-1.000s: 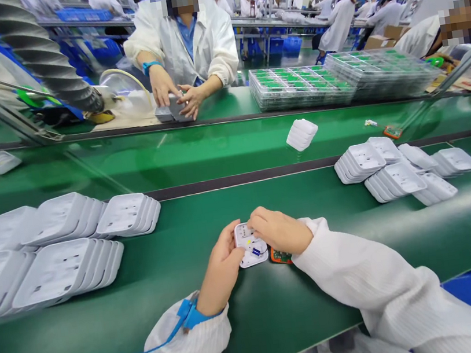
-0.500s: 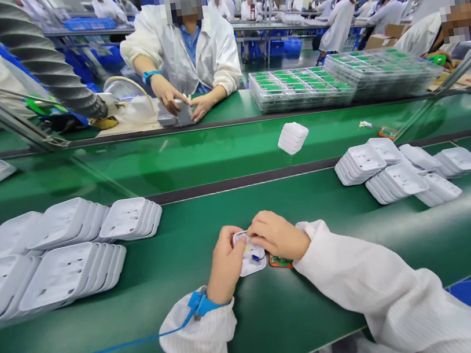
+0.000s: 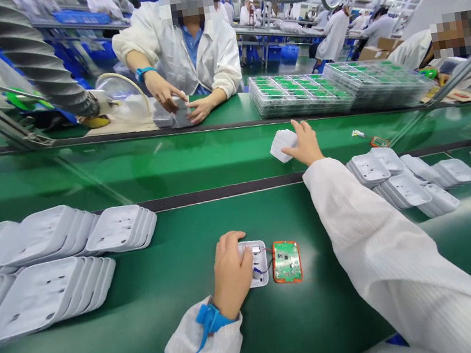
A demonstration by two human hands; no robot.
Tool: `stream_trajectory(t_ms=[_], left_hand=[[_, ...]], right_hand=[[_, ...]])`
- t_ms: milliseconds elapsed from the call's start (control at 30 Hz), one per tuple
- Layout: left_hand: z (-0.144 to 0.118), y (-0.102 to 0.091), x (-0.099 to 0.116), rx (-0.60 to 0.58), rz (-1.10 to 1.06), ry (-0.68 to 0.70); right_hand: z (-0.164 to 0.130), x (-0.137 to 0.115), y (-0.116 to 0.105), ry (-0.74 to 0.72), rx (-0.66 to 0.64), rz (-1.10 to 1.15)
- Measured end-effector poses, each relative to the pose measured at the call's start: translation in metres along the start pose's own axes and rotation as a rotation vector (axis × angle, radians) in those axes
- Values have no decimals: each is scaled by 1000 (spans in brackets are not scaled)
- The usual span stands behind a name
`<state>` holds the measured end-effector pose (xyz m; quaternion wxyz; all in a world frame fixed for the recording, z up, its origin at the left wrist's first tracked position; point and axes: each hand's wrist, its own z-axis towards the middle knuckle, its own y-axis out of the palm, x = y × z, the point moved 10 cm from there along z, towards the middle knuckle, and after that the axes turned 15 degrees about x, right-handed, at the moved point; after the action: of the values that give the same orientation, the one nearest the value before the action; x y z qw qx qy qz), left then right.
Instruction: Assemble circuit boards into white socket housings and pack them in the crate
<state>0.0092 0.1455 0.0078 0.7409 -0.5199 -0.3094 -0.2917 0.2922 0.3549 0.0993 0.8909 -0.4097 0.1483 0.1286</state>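
Left hand [image 3: 231,273] lies palm-down on the near table [image 3: 110,346], its fingers curled over the left portion of a white plastic housing [image 3: 259,264], pressing it flat against the smooth green mat. This housing is a shallow rounded-square shell; its open face shows a small blue part and thin wires that run to a green circuit board [image 3: 286,261] lying just beside it on the right. That board is flat, roughly square with rounded corners, and bordered by an orange rim. A blue strap [image 3: 210,318] encircles the left wrist above a ribbed white sleeve, with a blue cord trailing toward the lower left. Right hand [image 3: 304,144] is extended well forward over the glossy green conveyor belt [image 3: 172,162], fingers closed on the edge of a small stack of white covers [image 3: 282,145], which sits tilted on the belt. Further stacks of white moulded covers [image 3: 120,229], nested and fanned like tiles, rest on the left of the table; similar stacks [image 3: 398,185] rest on the right, near the extended sleeve. Across the belt, a person in a white coat [image 3: 182,49] holds a grey block with both hands. Clear trays of green boards [image 3: 298,94] are piled on the far table to that person's side. A corrugated grey hose [image 3: 40,64] descends at the upper left.
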Motion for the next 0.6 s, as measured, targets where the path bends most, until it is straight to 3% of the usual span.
stream_trajectory(t_ms=[133, 233, 333, 467, 533, 600], left_hand=[[1, 0, -6, -1, -36, -64], [3, -5, -6, 24, -57, -68], [5, -18, -1, 112, -53, -14], [9, -36, 3, 199, -35, 27], [13, -46, 4, 232, -32, 39], [17, -55, 6, 241, -54, 55]], right_hand=[[0, 11, 40, 39, -67, 19], [-6, 7, 52, 17, -15, 66], [0, -1, 48, -11, 36, 117], [6, -27, 16, 30, 120, 294], [-13, -53, 9, 116, -15, 504], [-61, -97, 16, 210, -386, 795]])
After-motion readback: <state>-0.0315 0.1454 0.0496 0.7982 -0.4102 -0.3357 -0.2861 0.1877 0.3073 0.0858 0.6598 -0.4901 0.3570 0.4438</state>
